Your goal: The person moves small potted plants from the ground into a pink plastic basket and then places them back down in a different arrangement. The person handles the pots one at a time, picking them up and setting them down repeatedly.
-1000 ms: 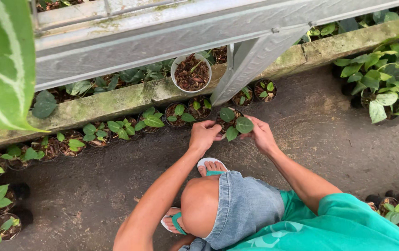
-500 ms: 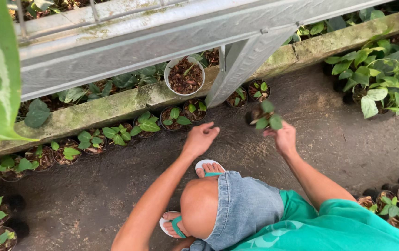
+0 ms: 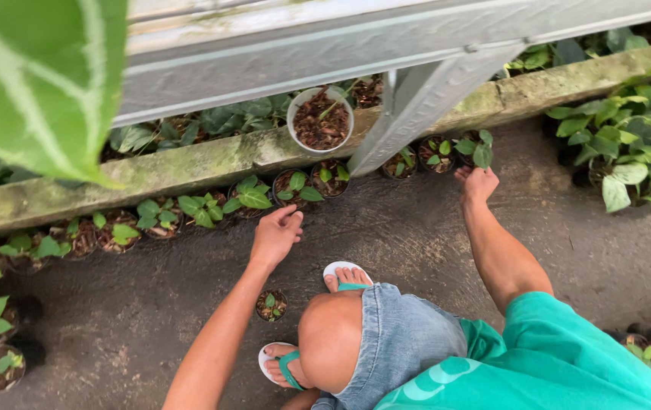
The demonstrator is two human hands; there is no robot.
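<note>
The person crouches on the dark ground before a mossy concrete curb [image 3: 189,163], along whose foot runs a row of small seedling pots [image 3: 253,199]; the right hand [image 3: 479,184] reaches to the row's far end, its fingers curled about the black pot [image 3: 471,152] with broad green leaves, which sits beside a grey metal post [image 3: 416,121] and seems just settled on the ground, though whether the grip is still closed I cannot tell; the left hand [image 3: 276,235] hovers empty, fingers loosely spread, just short of the row; a lone small pot [image 3: 271,305] waits near the sandalled foot [image 3: 344,275]; a white pot [image 3: 319,120] stands on the curb; the step in hand looks like placing pots in line; next would call for letting go cleanly and fetching the lone pot.
</note>
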